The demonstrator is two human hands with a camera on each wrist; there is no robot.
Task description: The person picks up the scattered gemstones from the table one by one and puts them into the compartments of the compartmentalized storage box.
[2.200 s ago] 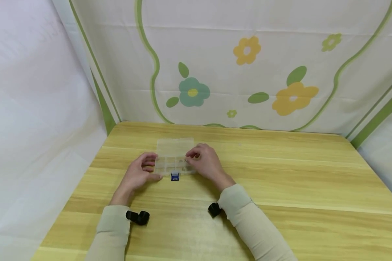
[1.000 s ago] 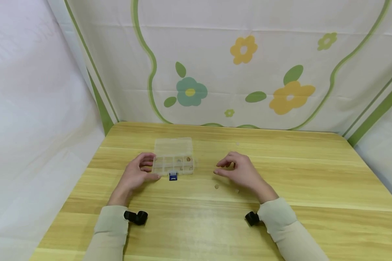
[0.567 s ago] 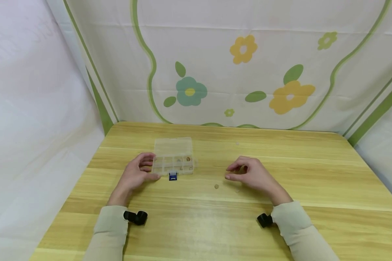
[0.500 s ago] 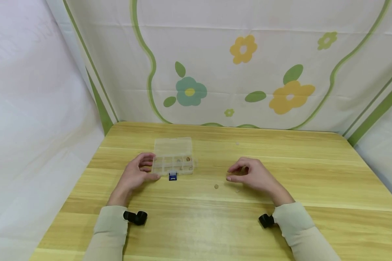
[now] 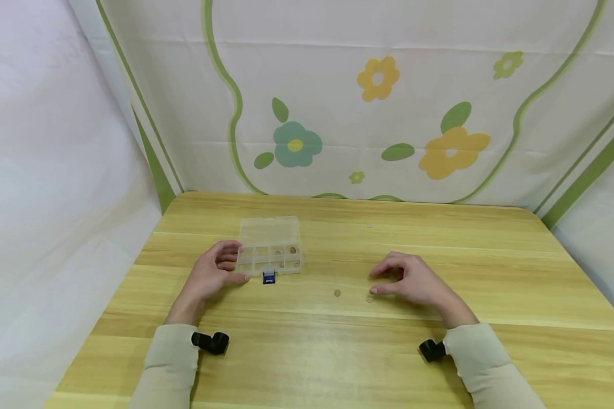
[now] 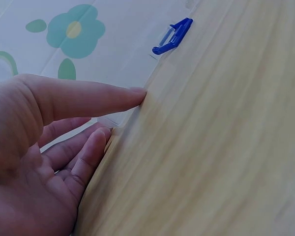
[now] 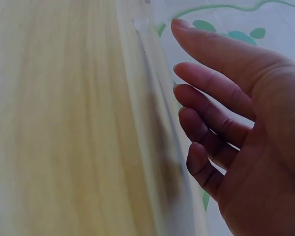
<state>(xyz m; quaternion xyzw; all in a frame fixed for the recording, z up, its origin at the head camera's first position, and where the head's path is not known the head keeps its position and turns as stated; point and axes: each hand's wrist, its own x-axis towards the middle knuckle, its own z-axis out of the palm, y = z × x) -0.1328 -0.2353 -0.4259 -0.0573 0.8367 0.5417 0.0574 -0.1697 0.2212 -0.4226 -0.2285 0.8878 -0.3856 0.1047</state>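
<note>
One box (image 5: pixel 268 243) in left grip (image 5: pixel 212 272)

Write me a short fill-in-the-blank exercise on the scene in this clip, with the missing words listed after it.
1. The left hand touches the clear compartment box, whose lid is ____.
2. The latch on the box's front edge is coloured ____.
3. The right hand, thumb and fingertips apart, holds ____.
4. A small round brown piece lies on the wood-patterned ____.

Missing words: open; blue; nothing; table.
</note>
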